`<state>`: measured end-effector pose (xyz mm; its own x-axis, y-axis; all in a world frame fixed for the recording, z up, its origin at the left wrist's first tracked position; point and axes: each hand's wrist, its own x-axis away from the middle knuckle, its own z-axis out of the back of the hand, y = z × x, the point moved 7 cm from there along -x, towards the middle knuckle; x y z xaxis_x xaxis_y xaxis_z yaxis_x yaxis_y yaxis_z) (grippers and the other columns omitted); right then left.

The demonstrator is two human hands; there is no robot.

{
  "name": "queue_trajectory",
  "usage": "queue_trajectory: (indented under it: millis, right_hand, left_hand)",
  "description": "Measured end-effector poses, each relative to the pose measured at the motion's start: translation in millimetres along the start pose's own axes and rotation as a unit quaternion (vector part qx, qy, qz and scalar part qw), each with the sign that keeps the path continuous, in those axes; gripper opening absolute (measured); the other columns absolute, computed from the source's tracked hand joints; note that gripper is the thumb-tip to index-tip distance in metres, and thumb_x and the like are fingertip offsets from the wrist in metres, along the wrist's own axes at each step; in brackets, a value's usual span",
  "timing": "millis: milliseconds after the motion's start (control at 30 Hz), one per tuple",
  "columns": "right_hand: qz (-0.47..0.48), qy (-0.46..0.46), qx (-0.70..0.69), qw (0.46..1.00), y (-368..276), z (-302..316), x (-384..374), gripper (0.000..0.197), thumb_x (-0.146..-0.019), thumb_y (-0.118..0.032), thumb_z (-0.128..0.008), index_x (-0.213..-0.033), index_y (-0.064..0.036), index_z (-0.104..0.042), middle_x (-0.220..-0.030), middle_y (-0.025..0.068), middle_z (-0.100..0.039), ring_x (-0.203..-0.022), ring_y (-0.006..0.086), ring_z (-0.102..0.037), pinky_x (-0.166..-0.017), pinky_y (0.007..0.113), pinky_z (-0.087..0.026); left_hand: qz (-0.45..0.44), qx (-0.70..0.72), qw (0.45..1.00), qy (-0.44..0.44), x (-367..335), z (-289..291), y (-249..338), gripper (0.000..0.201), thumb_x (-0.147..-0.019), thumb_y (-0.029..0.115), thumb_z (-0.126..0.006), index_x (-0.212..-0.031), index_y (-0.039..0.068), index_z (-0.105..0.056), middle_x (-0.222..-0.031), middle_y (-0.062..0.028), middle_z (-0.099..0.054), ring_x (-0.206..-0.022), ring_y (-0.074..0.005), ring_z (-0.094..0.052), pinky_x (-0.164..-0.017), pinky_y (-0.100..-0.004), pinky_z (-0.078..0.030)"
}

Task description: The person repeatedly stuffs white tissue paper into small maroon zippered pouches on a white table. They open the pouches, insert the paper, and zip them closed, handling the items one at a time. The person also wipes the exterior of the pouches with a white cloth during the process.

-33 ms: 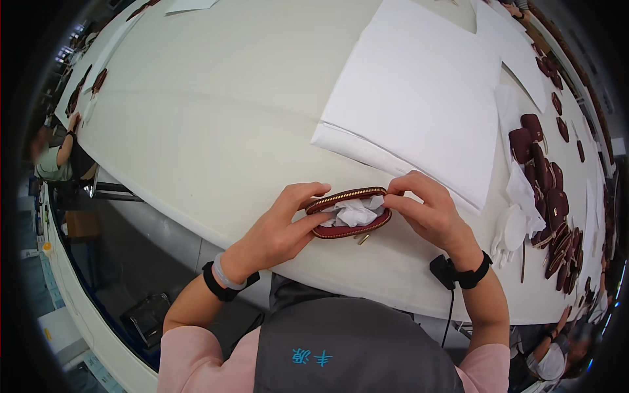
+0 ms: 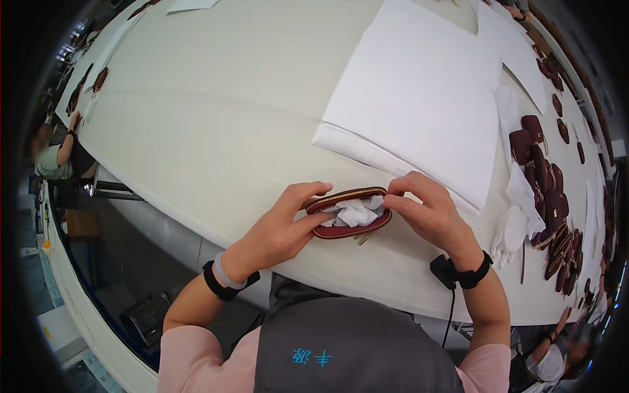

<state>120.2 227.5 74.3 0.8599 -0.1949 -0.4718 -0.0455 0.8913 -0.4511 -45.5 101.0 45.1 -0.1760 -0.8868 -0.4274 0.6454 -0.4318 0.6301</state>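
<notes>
Both hands work a small maroon zip pouch [image 2: 349, 213] at the near edge of a long pale table [image 2: 216, 124]. The left hand [image 2: 278, 229] pinches its left end while the right hand [image 2: 426, 213] grips the right end, fingers pressing white tissue stuffing [image 2: 356, 211] into the open mouth — nothing has visibly shifted. Stacked white sheets [image 2: 419, 98] lie just beyond; more maroon pouches [image 2: 547, 190] are heaped to the right.
</notes>
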Motion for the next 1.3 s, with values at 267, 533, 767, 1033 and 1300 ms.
queue_trajectory:
  millis: [267,533,767,1033,1300]
  right_hand:
    - [0.036,-0.127,0.060,0.989,-13,2,-10,0.022,-0.080,-0.007,-0.070,-0.101,-0.0091,-0.067,-0.084,0.0043,-0.060,-0.075,0.0202,-0.062,-0.062,0.035,-0.047]
    - [-0.048,-0.286,0.160,0.944,-4,-16,13,0.021,-0.087,-0.012,-0.067,-0.107,-0.0191,-0.066,-0.060,0.0025,-0.055,-0.050,0.0255,-0.057,-0.045,0.039,-0.042]
    - [-0.070,-0.237,0.070,0.966,-5,-11,20,0.016,-0.088,-0.016,-0.070,-0.104,-0.0141,-0.065,-0.068,0.0047,-0.056,-0.055,0.0258,-0.059,-0.048,0.040,-0.045]
    - [-0.076,-0.135,0.018,0.988,-18,-5,13,0.024,-0.084,-0.017,-0.077,-0.106,-0.0142,-0.067,-0.084,0.0043,-0.056,-0.063,0.0240,-0.059,-0.055,0.038,-0.047]
    - [-0.041,-0.126,0.037,0.990,-26,-12,9,0.025,-0.081,-0.017,-0.079,-0.102,-0.0154,-0.066,-0.076,0.0010,-0.056,-0.063,0.0201,-0.061,-0.056,0.035,-0.048]
  left_hand:
    - [0.005,-0.062,0.997,-0.036,-2,2,-1,0.035,-0.071,-0.008,-0.075,-0.104,-0.001,-0.071,-0.137,-0.0205,-0.052,-0.122,-0.0398,-0.055,-0.096,-0.0444,-0.054]
    - [0.009,-0.110,0.992,-0.065,-7,1,-7,0.031,-0.070,0.005,-0.081,-0.100,0.007,-0.074,-0.128,-0.0140,-0.056,-0.122,-0.0378,-0.054,-0.100,-0.0467,-0.048]
    - [0.000,-0.072,0.997,-0.017,-19,20,5,0.025,-0.077,0.015,-0.084,-0.099,0.008,-0.073,-0.115,-0.0094,-0.058,-0.116,-0.0318,-0.055,-0.097,-0.0454,-0.048]
    - [0.027,0.014,0.999,-0.010,-39,6,20,0.021,-0.078,0.003,-0.082,-0.096,0.002,-0.071,-0.113,-0.0111,-0.062,-0.095,-0.0249,-0.063,-0.075,-0.0334,-0.057]
    - [-0.018,-0.029,0.996,-0.086,-36,0,12,0.020,-0.079,0.000,-0.078,-0.097,0.001,-0.069,-0.118,-0.0127,-0.063,-0.102,-0.0289,-0.065,-0.079,-0.0361,-0.058]
